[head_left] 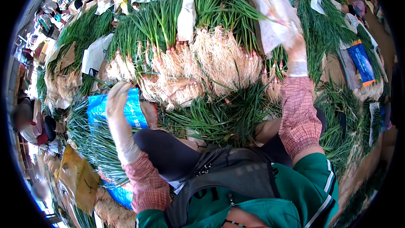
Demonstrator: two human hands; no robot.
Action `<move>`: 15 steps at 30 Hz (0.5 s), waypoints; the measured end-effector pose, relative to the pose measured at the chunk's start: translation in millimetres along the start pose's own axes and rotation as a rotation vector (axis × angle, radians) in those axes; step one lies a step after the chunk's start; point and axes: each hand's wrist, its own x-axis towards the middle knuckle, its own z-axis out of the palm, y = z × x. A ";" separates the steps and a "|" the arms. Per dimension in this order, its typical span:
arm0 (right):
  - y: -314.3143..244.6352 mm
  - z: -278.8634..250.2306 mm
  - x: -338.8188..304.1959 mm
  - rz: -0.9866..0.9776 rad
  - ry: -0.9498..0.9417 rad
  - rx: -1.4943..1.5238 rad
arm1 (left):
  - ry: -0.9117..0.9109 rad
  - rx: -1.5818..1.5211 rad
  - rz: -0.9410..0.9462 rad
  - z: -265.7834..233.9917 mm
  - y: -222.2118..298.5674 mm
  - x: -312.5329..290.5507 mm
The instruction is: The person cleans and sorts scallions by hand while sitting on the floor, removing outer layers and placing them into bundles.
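Note:
My right hand (296, 45), in a pale glove, grips the lower edge of a white plastic sheet (270, 6) that arches over the green tops at the right of the pile. In front of me lie bunches of green onions (228, 55), their stringy pale roots toward me and their leaves pointing away. My left hand (117, 98), also gloved, is raised at the left with its fingers stretched out and nothing visible in them. Below it is a blue printed sack (134, 109). Loose green onions (215, 118) lie across the space before my crossed legs.
A white strip (186, 17) lies between the bunches. More heaps of green onions (316, 29) stand at right and far left. A yellow-brown sack (78, 179) lies at lower left, a blue and orange bag (360, 62) at right. Other people (36, 126) sit along the left.

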 end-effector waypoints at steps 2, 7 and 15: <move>47.9 -38.6 -19.2 -0.257 -0.044 -0.804 | -0.186 -0.224 -0.087 57.1 15.4 21.1; 96.9 -53.7 -62.7 0.471 0.094 0.699 | -0.559 -0.444 -0.206 147.9 49.8 61.7; 29.9 -47.9 -161.8 0.776 0.603 0.303 | -0.412 -0.276 -0.033 261.4 -35.4 137.5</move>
